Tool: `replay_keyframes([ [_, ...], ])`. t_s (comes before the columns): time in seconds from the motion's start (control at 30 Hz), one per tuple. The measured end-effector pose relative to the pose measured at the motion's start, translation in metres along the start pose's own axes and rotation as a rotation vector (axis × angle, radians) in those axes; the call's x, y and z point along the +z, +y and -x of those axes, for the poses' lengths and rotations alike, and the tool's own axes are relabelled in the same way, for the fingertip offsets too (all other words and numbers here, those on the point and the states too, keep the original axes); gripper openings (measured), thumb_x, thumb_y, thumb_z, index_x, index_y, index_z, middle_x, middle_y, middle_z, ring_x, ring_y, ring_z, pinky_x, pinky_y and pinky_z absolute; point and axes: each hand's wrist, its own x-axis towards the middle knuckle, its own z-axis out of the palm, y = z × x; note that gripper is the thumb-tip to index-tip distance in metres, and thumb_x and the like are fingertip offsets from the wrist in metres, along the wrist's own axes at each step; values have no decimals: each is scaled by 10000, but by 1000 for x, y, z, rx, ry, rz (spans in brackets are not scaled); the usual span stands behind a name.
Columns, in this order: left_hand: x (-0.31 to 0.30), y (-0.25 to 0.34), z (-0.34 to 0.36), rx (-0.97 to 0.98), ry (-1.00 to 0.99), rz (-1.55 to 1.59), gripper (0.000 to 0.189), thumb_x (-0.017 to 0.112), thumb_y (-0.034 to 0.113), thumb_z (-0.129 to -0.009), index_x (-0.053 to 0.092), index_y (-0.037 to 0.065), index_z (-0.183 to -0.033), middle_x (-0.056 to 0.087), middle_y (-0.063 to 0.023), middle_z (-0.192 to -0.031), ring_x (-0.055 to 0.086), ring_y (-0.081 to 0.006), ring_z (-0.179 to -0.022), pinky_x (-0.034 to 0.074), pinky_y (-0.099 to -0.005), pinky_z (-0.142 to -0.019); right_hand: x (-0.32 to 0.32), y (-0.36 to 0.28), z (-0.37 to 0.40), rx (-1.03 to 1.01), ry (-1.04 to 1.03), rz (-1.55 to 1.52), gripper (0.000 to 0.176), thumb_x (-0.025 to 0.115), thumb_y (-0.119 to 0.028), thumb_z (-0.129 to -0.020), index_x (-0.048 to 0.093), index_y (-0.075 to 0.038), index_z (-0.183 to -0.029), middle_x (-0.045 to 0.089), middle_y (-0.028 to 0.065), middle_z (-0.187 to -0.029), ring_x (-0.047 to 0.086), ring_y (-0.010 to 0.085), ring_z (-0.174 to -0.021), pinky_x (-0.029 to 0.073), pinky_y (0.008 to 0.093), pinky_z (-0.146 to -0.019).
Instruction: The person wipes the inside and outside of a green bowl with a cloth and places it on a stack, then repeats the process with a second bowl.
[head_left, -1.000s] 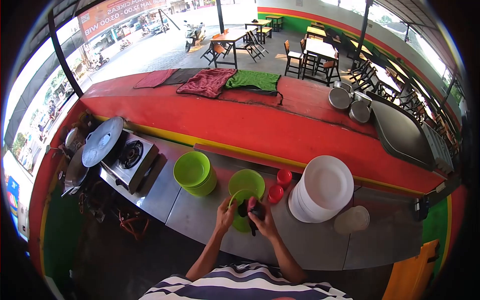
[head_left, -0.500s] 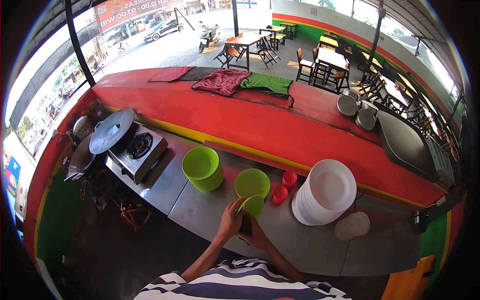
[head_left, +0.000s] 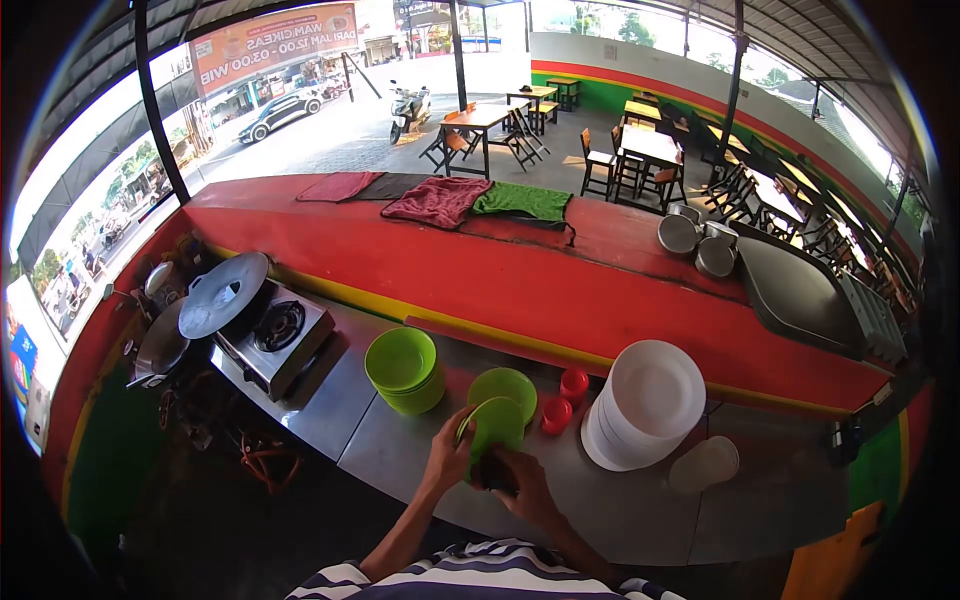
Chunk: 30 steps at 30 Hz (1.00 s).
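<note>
My left hand [head_left: 449, 452] grips the left edge of a green bowl [head_left: 497, 424], which is tilted up above the steel counter [head_left: 400, 452]. Pressed against the bowl's lower side is a dark, cloth-like thing [head_left: 496, 476], bunched in the fingers of my right hand [head_left: 527, 486]. Just beyond, another green bowl [head_left: 512, 382] rests on the counter, partly covered by the held one. A stack of green bowls [head_left: 402, 358] stands to the left. Two red cups [head_left: 557, 414] are close by on the right.
Farther right are a tall stack of white plates [head_left: 657, 388] and a translucent container [head_left: 705, 465]. A gas stove [head_left: 277, 338] and a wok [head_left: 224, 294] occupy the left end. Behind the counter runs a red ledge [head_left: 400, 265] with cloths [head_left: 437, 200], pots [head_left: 716, 256] and a tray [head_left: 800, 295].
The held bowl has turned so more of its face shows, and the right hand with the dark cloth-like thing has shifted to the right along its lower side. The view has tilted up slightly.
</note>
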Motion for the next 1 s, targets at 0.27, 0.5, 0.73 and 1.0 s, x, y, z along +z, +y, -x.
replay_keyframes([
  [0.27, 0, -9, 8, -44, 52, 22, 363, 555, 231, -1057, 594, 30, -1356, 699, -204, -1187, 668, -247, -1124, 492, -348, -961, -22, 10, -3, 397, 517, -442, 714, 783, -82, -826, 464, -32, -1463, 569, 158, -1370, 567, 296, -1265, 449, 400, -1048],
  [0.5, 25, 5, 33, -101, -122, 64, 381, 540, 266, -1058, 593, 55, -1371, 703, -245, -1167, 687, -299, -1132, 510, -371, -932, 7, 8, 5, 92, 327, 51, 794, 770, -90, -763, 434, 11, -1475, 466, 241, -1467, 481, 437, -1342, 364, 506, -1139],
  [0.73, 20, 8, 36, -87, -16, -35, 372, 544, 244, -1050, 598, 81, -1381, 685, -249, -1211, 666, -386, -1150, 512, -404, -952, 22, 7, 16, 34, -57, -4, 845, 806, -151, -728, 440, 1, -1474, 480, 230, -1470, 517, 449, -1285, 401, 526, -1098],
  [1.0, 10, -1, 26, 0, 65, 4, 383, 542, 250, -1056, 593, 79, -1395, 693, -212, -1225, 672, -303, -1150, 492, -365, -980, -18, -33, 4, 429, -496, -612, 1002, 835, -288, -818, 252, -21, -1588, 513, 232, -1447, 572, 361, -1276, 424, 434, -1089],
])
